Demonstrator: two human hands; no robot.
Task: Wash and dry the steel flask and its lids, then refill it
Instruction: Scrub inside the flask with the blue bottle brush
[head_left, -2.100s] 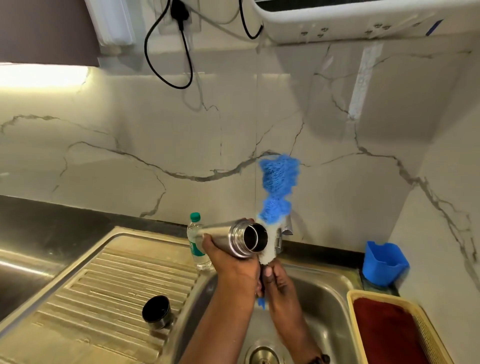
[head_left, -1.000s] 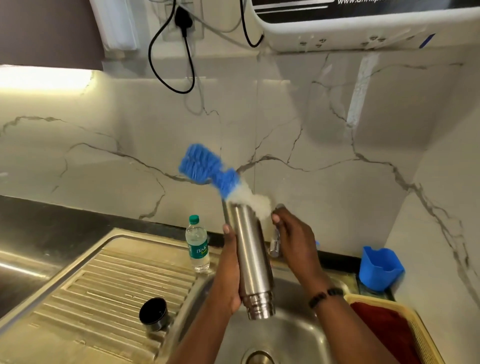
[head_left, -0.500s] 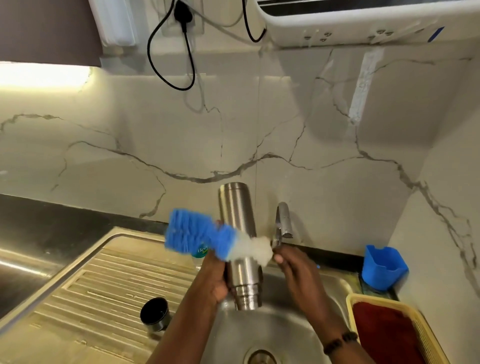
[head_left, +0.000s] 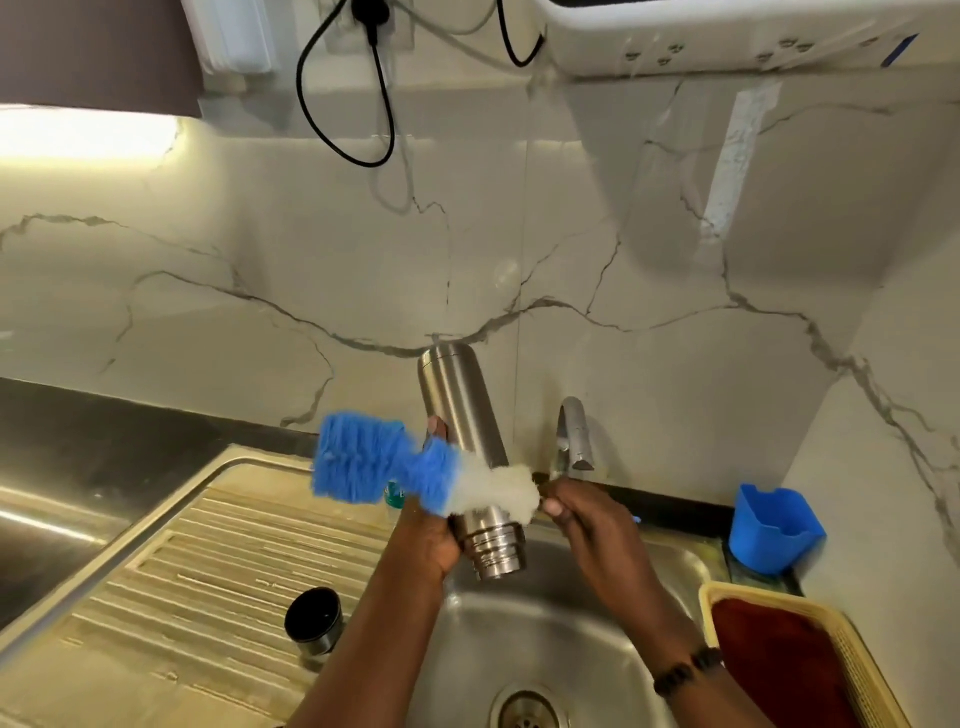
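Left hand (head_left: 428, 540): fingers clenched around upside-down steel flask (head_left: 462, 415).
Right hand (head_left: 584, 519): fingers apparently grasping brush (head_left: 374, 470) handle, mostly hidden.
Brush: lies across the flask.
Lid (head_left: 314, 621): on draining board.

So the table (head_left: 104, 447) is dark, with a steel sink (head_left: 545, 623) set into it. A dark cup-style lid (head_left: 314, 621) sits mouth-up on the ribbed drainboard (head_left: 208, 571). A blue holder (head_left: 776, 527) and a yellow basket (head_left: 852, 654) are over on the right.
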